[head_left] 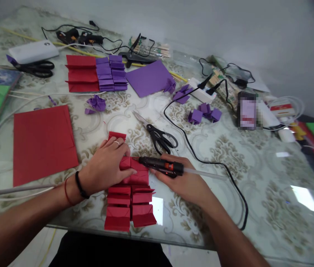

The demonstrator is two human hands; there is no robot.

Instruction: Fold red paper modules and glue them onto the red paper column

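My left hand [107, 165] lies on a folded red paper strip [130, 200], fingers pressed down and pinching a fold near its upper part. My right hand [186, 183] grips a black glue gun [161, 165] with a clear glue stick out the back; its nozzle points left and touches the red fold beside my left fingertips. The pleated strip runs from above my left hand down to the table's near edge. A black cord [201, 157] leads from the gun across the table.
Black scissors [158, 135] lie just above the glue gun. A red sheet [43, 142] sits left, folded red and purple strips [97, 73] and a purple sheet [148, 78] farther back, purple pieces [204, 113], a phone [248, 110], a power strip [201, 92], more scissors [36, 68].
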